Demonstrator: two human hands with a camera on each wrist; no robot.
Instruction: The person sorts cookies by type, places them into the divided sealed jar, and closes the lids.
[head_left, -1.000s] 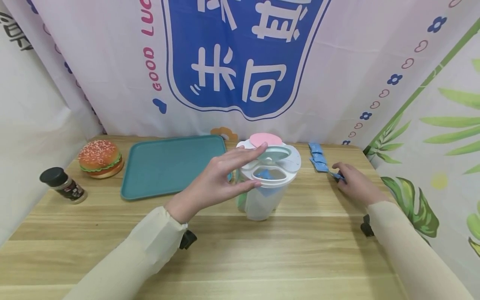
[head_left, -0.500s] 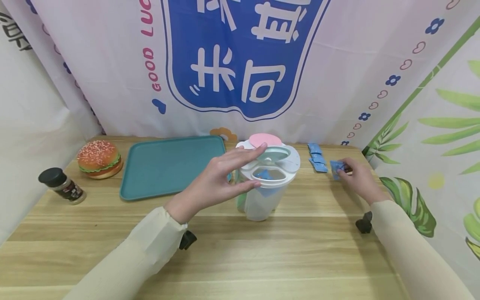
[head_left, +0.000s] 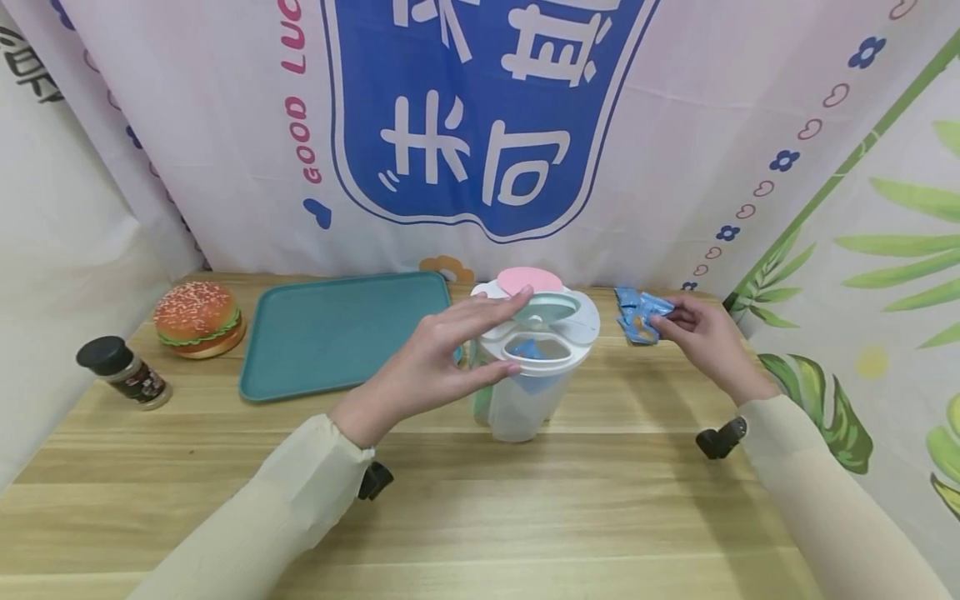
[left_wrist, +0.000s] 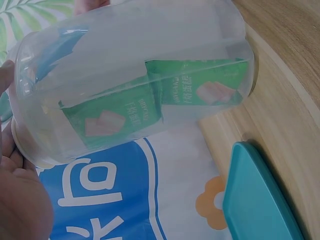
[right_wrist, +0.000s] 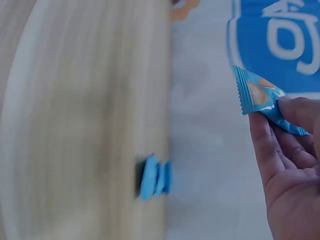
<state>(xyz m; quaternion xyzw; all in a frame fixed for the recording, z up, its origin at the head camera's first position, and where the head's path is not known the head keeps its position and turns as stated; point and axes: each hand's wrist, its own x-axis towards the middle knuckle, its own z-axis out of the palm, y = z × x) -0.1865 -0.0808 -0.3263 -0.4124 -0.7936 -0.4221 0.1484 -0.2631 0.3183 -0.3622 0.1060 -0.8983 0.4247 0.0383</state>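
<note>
A translucent container [head_left: 519, 408] with a white lid [head_left: 585, 321] stands upright on the table. One aqua flap [head_left: 546, 308] is raised, with blue wrappers showing through its opening. My left hand [head_left: 431, 358] reaches across the lid, fingers extended toward the flap and thumb at the front rim. Green packets [left_wrist: 117, 117] show through the wall in the left wrist view. My right hand [head_left: 701, 337] pinches a small blue snack packet [right_wrist: 257, 95] between thumb and fingers, raised off the table. Several similar blue packets [right_wrist: 155, 177] lie beyond it, partly covered in the head view.
A teal tray [head_left: 337, 342] lies left of the container. Farther left are a toy hamburger [head_left: 198, 321] and a black-capped seasoning jar [head_left: 127, 373]. A printed curtain [head_left: 420, 237] hangs along the table's back edge, and a leaf-patterned cloth [head_left: 877, 333] borders the right side.
My right hand has lifted the blue packet off the table and carried it slightly left and back, in front of the other packets. The left hand has stayed at the lid.
</note>
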